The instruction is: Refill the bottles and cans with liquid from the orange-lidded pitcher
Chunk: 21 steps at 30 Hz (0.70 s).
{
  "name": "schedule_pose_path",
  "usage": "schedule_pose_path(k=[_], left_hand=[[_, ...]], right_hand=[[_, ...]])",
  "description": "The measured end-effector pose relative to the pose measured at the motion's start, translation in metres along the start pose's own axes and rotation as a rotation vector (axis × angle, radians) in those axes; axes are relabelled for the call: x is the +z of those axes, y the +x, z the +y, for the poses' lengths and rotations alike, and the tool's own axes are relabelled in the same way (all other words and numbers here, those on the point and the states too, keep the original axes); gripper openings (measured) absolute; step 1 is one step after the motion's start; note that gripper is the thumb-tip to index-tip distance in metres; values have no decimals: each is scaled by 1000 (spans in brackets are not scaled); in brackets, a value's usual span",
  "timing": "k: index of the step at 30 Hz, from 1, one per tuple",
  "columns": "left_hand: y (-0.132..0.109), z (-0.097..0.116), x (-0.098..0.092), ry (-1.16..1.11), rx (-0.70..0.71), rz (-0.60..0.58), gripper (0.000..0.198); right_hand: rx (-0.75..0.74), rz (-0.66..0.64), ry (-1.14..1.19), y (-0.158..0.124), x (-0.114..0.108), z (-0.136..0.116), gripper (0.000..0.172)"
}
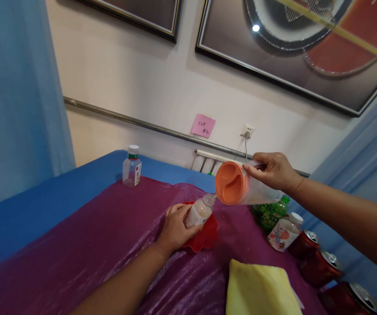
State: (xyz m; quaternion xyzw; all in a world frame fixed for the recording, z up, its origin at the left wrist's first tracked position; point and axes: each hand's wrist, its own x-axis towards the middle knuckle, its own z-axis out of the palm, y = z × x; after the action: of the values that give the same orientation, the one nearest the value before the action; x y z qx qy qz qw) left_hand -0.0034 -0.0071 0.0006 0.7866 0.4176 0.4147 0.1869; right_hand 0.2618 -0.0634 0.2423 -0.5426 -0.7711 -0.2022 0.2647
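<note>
My left hand [176, 227] wraps round a clear plastic bottle [200, 211] without a cap, which leans a little to the right over a red scalloped dish [209, 234]. In my right hand [272, 173] is the handle of a translucent pitcher [257, 192] with an orange lid [229, 183]. The pitcher is tipped on its side, its lid facing left, and its spout is close to the bottle's open mouth. Whether liquid is flowing between them is hard to make out. The bottle's contents look pale and cloudy.
A white-capped bottle [132, 168] stands at the back left. Along the right are a green bottle [272, 214], a white-capped labelled bottle [285, 232] and red cans [321, 267]. A folded yellow cloth [260, 288] lies in front on purple plastic sheeting [93, 236].
</note>
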Motion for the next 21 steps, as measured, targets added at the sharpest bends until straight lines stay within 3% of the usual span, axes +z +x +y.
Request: schedule_pose_path(k=[21], left_hand=[[-2,0,1,-17,-11,-20,61]], right_hand=[[-13,-1,-25,1,1,-4,48]])
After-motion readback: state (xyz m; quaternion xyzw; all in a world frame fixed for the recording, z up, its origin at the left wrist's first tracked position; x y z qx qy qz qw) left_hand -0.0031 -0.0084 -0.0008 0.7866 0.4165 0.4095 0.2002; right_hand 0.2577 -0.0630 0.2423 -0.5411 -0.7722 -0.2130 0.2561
